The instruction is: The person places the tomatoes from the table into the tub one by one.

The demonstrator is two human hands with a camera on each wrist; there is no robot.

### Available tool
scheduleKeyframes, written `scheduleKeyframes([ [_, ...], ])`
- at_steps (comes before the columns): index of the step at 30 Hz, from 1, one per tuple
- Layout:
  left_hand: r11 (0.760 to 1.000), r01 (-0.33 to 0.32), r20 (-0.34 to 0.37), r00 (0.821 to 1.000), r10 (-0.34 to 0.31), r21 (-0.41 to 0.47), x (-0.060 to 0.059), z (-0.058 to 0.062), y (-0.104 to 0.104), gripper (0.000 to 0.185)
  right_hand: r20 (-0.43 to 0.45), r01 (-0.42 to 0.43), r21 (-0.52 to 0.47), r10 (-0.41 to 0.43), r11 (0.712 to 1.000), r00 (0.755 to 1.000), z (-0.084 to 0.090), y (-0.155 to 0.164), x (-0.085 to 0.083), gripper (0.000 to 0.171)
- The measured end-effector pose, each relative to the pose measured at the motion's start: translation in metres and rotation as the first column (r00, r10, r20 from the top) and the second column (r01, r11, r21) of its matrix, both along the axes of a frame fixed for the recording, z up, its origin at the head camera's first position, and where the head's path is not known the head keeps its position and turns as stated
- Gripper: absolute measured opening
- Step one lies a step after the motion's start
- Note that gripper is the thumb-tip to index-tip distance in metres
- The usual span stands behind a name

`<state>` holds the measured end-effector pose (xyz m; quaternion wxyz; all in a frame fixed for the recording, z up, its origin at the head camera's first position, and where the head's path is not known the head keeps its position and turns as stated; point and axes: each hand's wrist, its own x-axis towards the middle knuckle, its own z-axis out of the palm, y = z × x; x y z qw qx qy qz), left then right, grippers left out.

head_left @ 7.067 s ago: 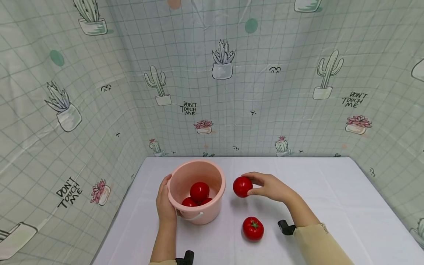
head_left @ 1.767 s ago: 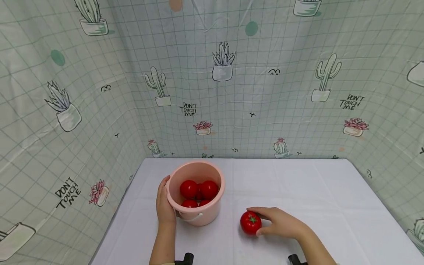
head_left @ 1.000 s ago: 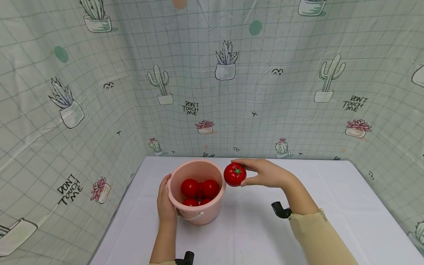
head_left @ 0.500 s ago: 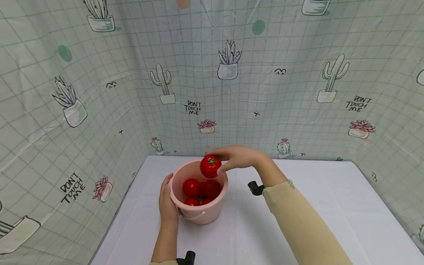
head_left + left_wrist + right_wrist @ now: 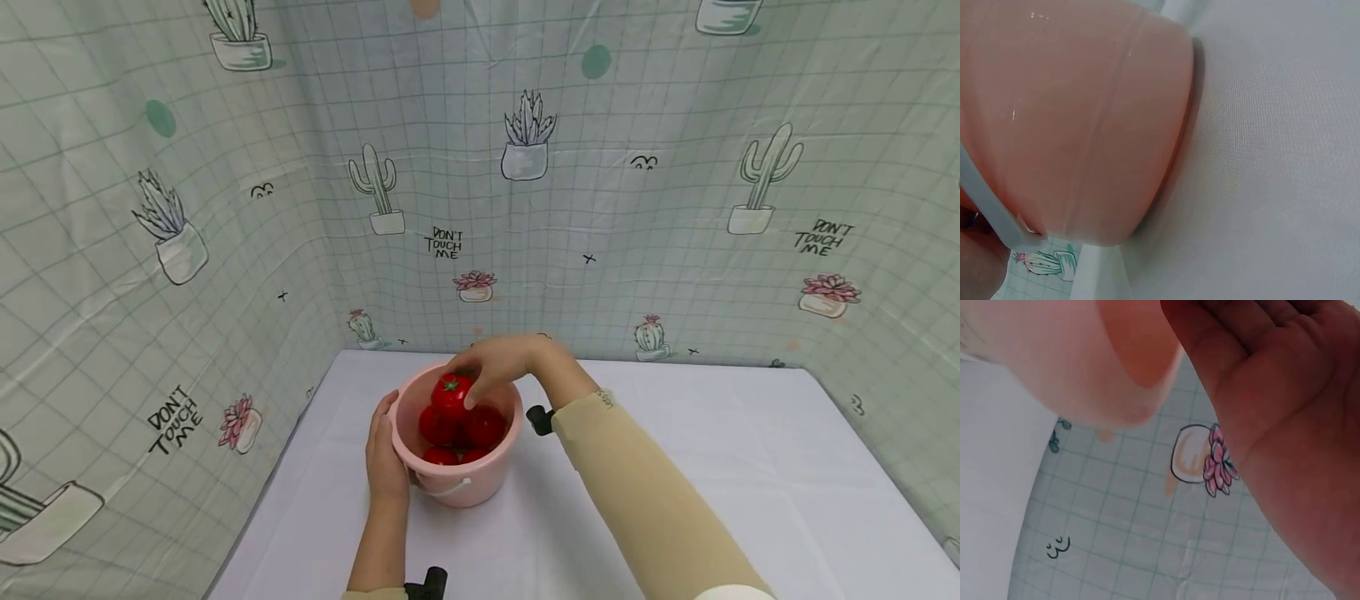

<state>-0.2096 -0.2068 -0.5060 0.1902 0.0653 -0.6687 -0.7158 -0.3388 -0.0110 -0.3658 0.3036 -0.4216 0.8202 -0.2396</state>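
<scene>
In the head view a pink bucket (image 5: 480,490) stands on the white table, with several red tomatoes (image 5: 487,427) inside. My left hand (image 5: 386,462) holds the bucket's left side, its fingers curved along the wall near the rim. My right hand (image 5: 497,364) reaches over the far rim and grips a red tomato (image 5: 450,397) with a green stem top, low in the mouth just above the others. The left wrist view shows the bucket wall (image 5: 1097,106) and its pale handle (image 5: 991,209). In the right wrist view my palm (image 5: 1285,419) appears beside the bucket, the held tomato hidden.
The white tabletop (image 5: 712,483) extends to the right of the bucket. A grid-patterned curtain with cactus drawings (image 5: 525,217) hangs behind and at both sides. Black wrist camera mounts (image 5: 540,419) stick out near both wrists.
My right hand gripped the last tomato on the table, lifted it, and carried it left and then down into the bucket's mouth. Earlier it brought another tomato in. My left hand stays on the bucket.
</scene>
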Motion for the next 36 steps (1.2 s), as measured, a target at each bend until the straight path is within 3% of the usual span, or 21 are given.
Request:
scheduleKeyframes([
  [6, 1.000, -0.001, -0.002, 1.000, 0.001, 0.007, -0.001, -0.001, 0.002, 0.040, -0.017, -0.044, 0.070, 0.045, 0.997, 0.999, -0.004, -0.012, 0.003, 0.057],
  [13, 1.000, -0.003, 0.017, 1.000, 0.003, 0.006, -0.004, 0.001, 0.002, 0.040, -0.022, 0.008, 0.172, -0.004, 0.985, 1.000, -0.005, -0.020, 0.010, 0.062],
  [23, 0.999, -0.016, 0.008, 1.000, 0.016, -0.037, -0.002, 0.000, 0.003, 0.038, -0.010, 0.047, 0.109, -0.046, 0.993, 0.999, -0.011, -0.008, 0.018, 0.062],
  [29, 0.996, -0.032, 0.026, 0.999, 0.034, -0.082, -0.003, 0.003, 0.001, 0.038, -0.180, 0.089, 0.057, -0.078, 0.994, 0.981, -0.006, 0.024, 0.035, 0.050],
  [33, 0.986, -0.041, 0.050, 0.998, 0.049, -0.159, -0.001, 0.003, -0.009, 0.039, -0.310, 0.132, -0.020, -0.131, 0.991, 0.942, -0.004, 0.055, 0.056, 0.049],
  [36, 0.955, -0.046, 0.071, 0.995, 0.069, -0.294, 0.000, 0.007, -0.024, 0.040, -0.375, 0.178, -0.081, -0.196, 0.981, 0.906, -0.008, 0.084, 0.076, 0.052],
])
